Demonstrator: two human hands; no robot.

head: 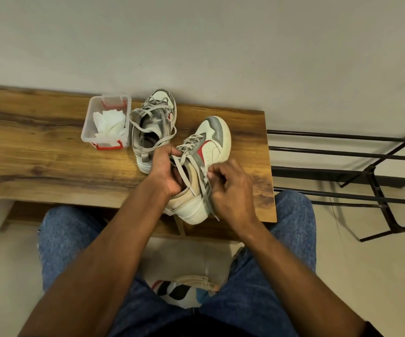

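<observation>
One held sneaker (214, 147), left hand (163, 171), right hand (230, 188), one loose sneaker (152, 122)

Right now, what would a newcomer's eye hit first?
Both hands work on the white-grey-red sneaker at the near right edge of the wooden table: the left hand grips its collar and the right hand pinches a grey lace. Behind it lies the second sneaker, laces loose, beside a clear plastic box with red latches holding crumpled white tissue or cloth.
</observation>
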